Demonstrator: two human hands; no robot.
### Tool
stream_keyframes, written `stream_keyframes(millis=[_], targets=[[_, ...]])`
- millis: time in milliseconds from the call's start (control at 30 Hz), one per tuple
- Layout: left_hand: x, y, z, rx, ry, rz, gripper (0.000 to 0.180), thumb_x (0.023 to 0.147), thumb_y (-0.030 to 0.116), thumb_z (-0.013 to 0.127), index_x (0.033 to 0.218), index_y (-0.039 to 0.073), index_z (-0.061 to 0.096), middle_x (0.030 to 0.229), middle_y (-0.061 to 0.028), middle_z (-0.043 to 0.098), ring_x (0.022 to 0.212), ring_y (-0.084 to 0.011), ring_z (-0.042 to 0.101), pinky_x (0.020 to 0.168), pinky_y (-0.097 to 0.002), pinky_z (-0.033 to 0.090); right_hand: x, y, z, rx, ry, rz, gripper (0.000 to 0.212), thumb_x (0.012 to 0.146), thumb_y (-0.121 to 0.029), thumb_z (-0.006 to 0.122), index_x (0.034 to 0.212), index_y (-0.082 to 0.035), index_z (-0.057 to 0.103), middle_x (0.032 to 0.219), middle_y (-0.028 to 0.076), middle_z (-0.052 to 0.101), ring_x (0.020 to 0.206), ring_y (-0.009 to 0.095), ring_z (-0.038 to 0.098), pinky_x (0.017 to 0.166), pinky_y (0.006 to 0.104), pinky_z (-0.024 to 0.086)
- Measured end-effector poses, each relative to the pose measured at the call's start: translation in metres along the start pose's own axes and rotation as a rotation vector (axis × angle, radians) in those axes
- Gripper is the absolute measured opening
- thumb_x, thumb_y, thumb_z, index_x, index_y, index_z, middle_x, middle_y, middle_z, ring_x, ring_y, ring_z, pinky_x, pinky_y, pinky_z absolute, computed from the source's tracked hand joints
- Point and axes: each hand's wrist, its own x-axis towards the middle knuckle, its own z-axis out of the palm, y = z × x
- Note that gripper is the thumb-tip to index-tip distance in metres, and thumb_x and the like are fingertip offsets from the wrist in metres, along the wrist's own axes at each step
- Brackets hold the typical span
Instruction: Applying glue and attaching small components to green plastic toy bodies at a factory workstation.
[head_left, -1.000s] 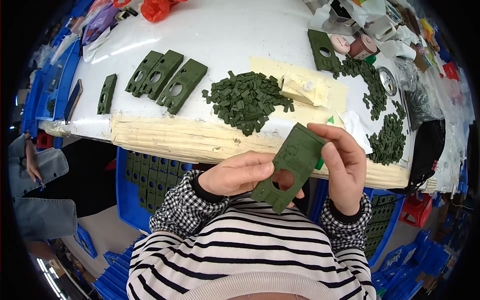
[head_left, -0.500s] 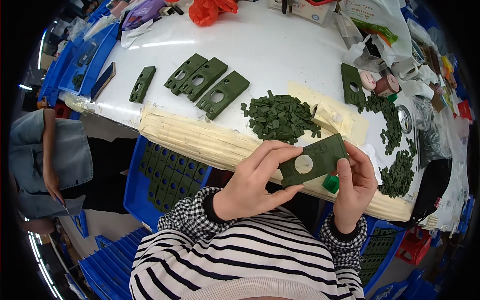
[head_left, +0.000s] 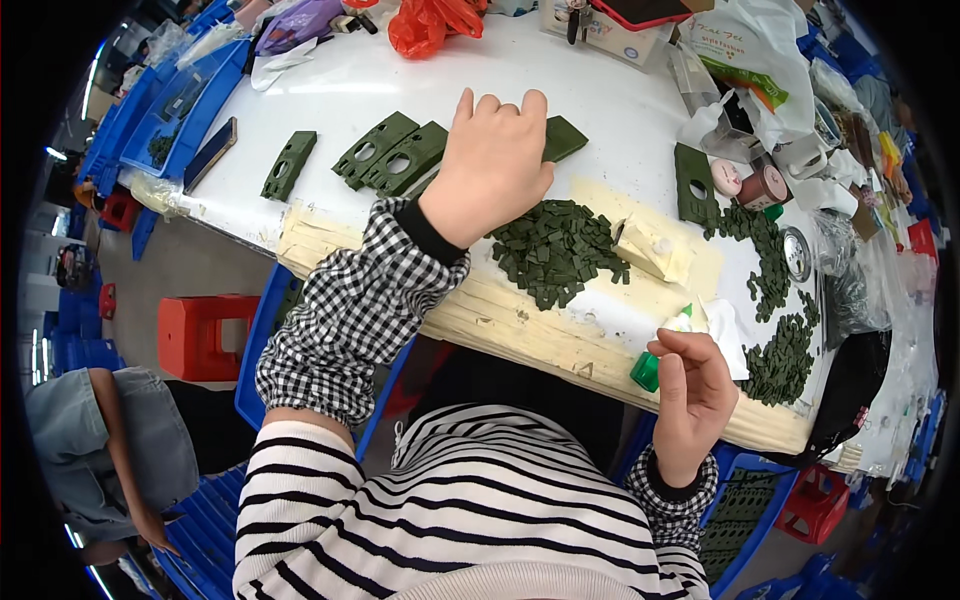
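Note:
My left hand (head_left: 490,165) is stretched over the table, its fingers on a dark green plastic plate. Only the plate's end (head_left: 565,138) sticks out to the right; the grip underneath is hidden. Just left of it lie two similar green plates with round holes, the nearer one (head_left: 408,160) and the farther one (head_left: 375,148). Another plate is mostly covered by this hand. At the table's front edge, my right hand (head_left: 697,395) hovers with curled fingers and the thumb apart. Its fingers cross over a small green bottle (head_left: 645,372) with a pale tip.
Small green pieces form a heap (head_left: 555,250) beside a cream block (head_left: 655,250), with further piles (head_left: 782,360) at right. Single plates lie at left (head_left: 289,165) and right (head_left: 695,185). A phone (head_left: 210,155) rests near the left edge. One person (head_left: 110,450) is at left.
My left hand has carried the green plate away from my right hand, up and left to the other plates. My right hand has let go of it and come down by the green bottle.

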Motion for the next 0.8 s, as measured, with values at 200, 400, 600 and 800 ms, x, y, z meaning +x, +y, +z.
stream_keyframes(millis=[200, 400, 600, 800], targets=[[0.012, 0.0, 0.019, 0.082, -0.091, -0.046, 0.04, 0.074, 0.018, 0.072, 0.1, 0.0, 0.047, 0.073, -0.0154, 0.063, 0.084, -0.035, 0.062, 0.101, -0.0584, 0.038, -0.003, 0.001, -0.006, -0.002, -0.002, 0.005, 0.011, 0.088, 0.001, 0.06, 0.097, 0.005, 0.064, 0.086, 0.011, 0.064, 0.08, 0.016, 0.059, 0.076, 0.0265, 0.045], [0.008, -0.002, 0.012, 0.059, -0.063, -0.045, 0.045, 0.078, 0.03, 0.075, 0.101, 0.002, 0.049, 0.086, -0.0149, 0.064, 0.09, -0.0337, 0.06, 0.097, -0.0505, 0.043, -0.005, 0.001, -0.009, 0.01, 0.007, -0.005, 0.01, 0.088, 0.0, 0.061, 0.096, 0.005, 0.064, 0.084, 0.011, 0.064, 0.079, 0.016, 0.058, 0.075, 0.0263, 0.044], [-0.061, -0.024, -0.049, -0.176, -0.005, -0.147, 0.044, 0.074, 0.024, 0.079, 0.103, 0.002, 0.055, 0.098, -0.0121, 0.061, 0.095, -0.03, 0.053, 0.084, -0.0379, 0.045, -0.005, 0.006, -0.019, -0.017, 0.061, -0.014, 0.009, 0.089, -0.001, 0.061, 0.096, 0.005, 0.064, 0.084, 0.01, 0.064, 0.079, 0.015, 0.058, 0.076, 0.0256, 0.043], [-0.097, -0.032, -0.037, -0.15, -0.004, -0.271, 0.055, 0.069, 0.023, 0.082, 0.112, 0.002, 0.055, 0.102, -0.0126, 0.06, 0.098, -0.0292, 0.051, 0.086, -0.0384, 0.042, 0.0, 0.004, -0.019, -0.018, 0.068, -0.028, 0.009, 0.088, -0.001, 0.061, 0.095, 0.005, 0.063, 0.084, 0.01, 0.064, 0.079, 0.016, 0.059, 0.076, 0.0256, 0.043]])
